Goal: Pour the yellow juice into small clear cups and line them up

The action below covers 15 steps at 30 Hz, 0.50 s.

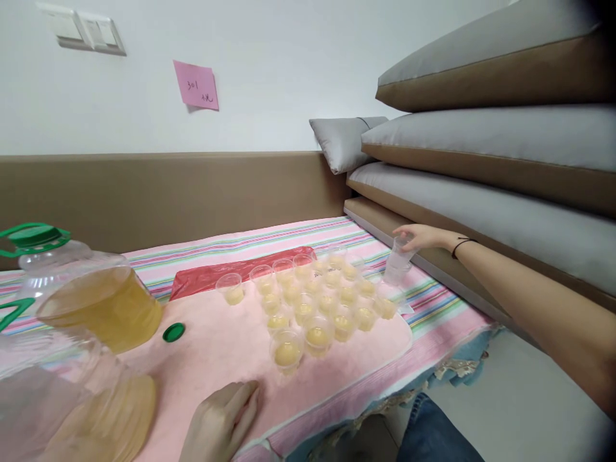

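Observation:
At the right end of the table, my right hand (419, 237) grips a stack of clear plastic cups (397, 267) by its top. The stack stands on the striped tablecloth (440, 301). My left hand (221, 417) rests curled on the pink cloth (202, 353) near the front, with nothing visible in its fingers. Between the hands, several clear cups (318, 337) holding pale yellow liquid stand close together in rows. One similar cup (231, 290) sits apart on the left.
Two large clear jugs of yellow liquid are at the left: one farther back (110, 308), one nearer (110, 417). A green cap (174, 332) lies beside them. Red plastic (216, 276) stretches behind the cups. Stacked grey-brown cushions (481, 141) border the right side.

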### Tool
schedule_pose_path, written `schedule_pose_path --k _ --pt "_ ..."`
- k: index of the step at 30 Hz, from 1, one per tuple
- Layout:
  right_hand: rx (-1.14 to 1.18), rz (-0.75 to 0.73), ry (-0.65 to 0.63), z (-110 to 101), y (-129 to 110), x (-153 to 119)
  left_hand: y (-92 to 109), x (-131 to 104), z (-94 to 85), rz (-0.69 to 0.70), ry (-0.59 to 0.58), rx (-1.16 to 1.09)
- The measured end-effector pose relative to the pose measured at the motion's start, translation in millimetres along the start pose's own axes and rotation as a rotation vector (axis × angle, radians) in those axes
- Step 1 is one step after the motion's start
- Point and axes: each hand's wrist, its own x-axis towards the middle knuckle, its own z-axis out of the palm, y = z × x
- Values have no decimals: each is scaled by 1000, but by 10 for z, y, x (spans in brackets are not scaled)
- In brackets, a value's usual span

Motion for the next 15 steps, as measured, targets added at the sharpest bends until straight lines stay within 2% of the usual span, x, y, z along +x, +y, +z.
schedule_pose_path --k 4,7,11,15 --pt "25 -47 76 -263 -262 -39 27 7 -66 6 50 30" --pt "65 -141 111 -367 -651 -121 43 -37 -92 -14 46 69" --pt "130 -352 110 -316 -1445 -344 143 -98 -108 -34 44 76" --pt "167 -653 85 -74 -2329 -653 270 -145 -52 -90 112 28"
